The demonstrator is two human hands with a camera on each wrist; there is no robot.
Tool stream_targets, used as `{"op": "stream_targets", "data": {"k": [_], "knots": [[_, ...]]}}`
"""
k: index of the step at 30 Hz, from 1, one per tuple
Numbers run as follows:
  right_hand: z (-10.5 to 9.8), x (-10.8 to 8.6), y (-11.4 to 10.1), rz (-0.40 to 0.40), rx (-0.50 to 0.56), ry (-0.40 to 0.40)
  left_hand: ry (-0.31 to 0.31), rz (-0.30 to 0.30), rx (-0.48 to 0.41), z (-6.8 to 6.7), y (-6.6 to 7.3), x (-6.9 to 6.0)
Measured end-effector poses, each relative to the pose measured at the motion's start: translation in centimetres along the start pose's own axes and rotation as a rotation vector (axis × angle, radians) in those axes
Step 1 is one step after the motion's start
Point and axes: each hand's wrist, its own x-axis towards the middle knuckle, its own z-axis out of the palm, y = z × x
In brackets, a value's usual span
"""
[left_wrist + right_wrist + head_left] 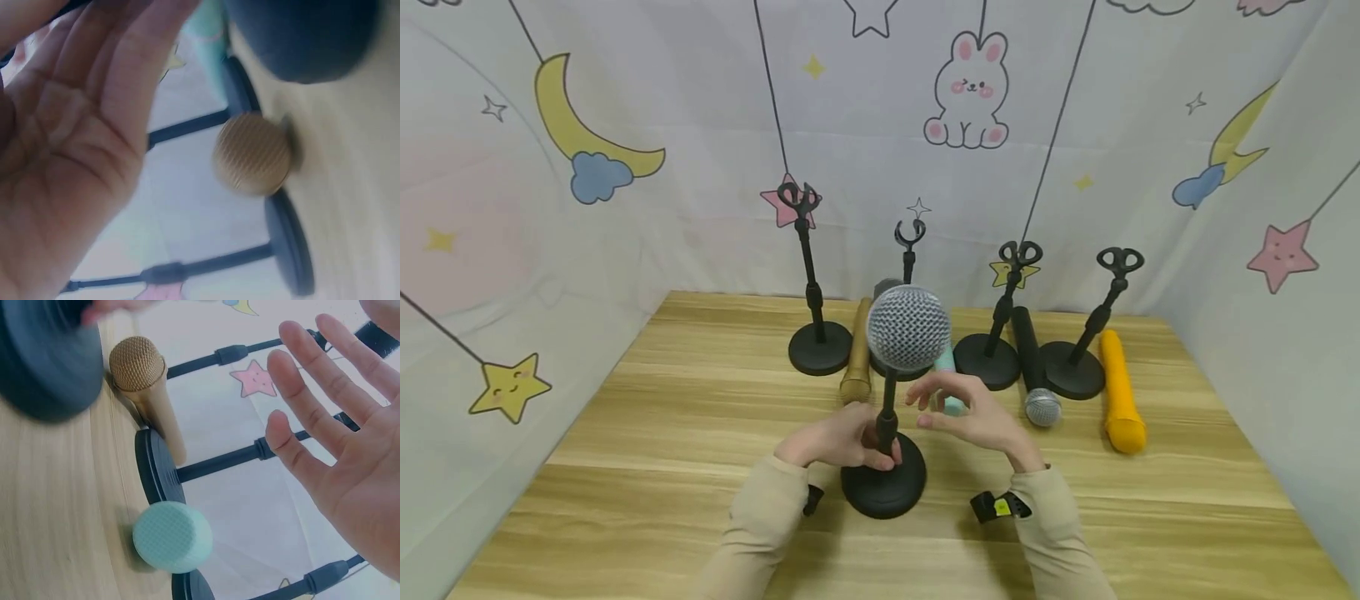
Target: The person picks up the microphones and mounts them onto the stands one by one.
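Note:
A microphone (910, 327) with a silver mesh head sits on top of a black microphone stand (883, 492) with a round base, near the middle of the table. My left hand (838, 437) grips the lower pole of this stand just above the base, thumb in front. To the right of the pole, my right hand (970, 408) hovers with loosely bent fingers and touches nothing. Its fingers look spread and relaxed in the right wrist view, the palm (369, 481) bare. The microphone's handle is hidden behind its head in the head view.
Behind stand several black microphone stands (820, 348) in a row. Between them lie a gold microphone (856, 358), a mint microphone (172, 536), a black one with silver head (1033, 358) and an orange one (1122, 396). A printed white curtain (715, 208) hangs behind the table.

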Motion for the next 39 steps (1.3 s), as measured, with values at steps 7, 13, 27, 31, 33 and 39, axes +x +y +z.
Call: {"op": "stream_targets", "data": {"k": [7,13,27,31,33,39], "knots": [[-0.5,-0.1,0.3,0.004,-0.007,-0.020,-0.080,-0.106,-0.039,-1.9,0.7,-2.5],[-0.7,-0.3,0.3,-0.012,-0.004,-0.049,-0.041,-0.290,-0.132,-2.8,1.0,-4.5],[-1.1,-0.5,0.2,0.037,-0.002,-0.090,0.155,-0.543,-0.168,-4.5,0.2,-7.4],[-1.0,-0.6,0.2,0.047,-0.004,-0.102,0.210,-0.582,-0.158,-5.1,-0.1,-8.5],[-1.0,-0.6,0.1,0.056,-0.008,-0.110,0.243,-0.601,-0.152,-5.4,-0.2,-9.0],[-1.1,-0.6,-0.3,0.088,-0.014,-0.140,0.388,-0.625,-0.086,-6.3,-1.2,-9.7]]}}
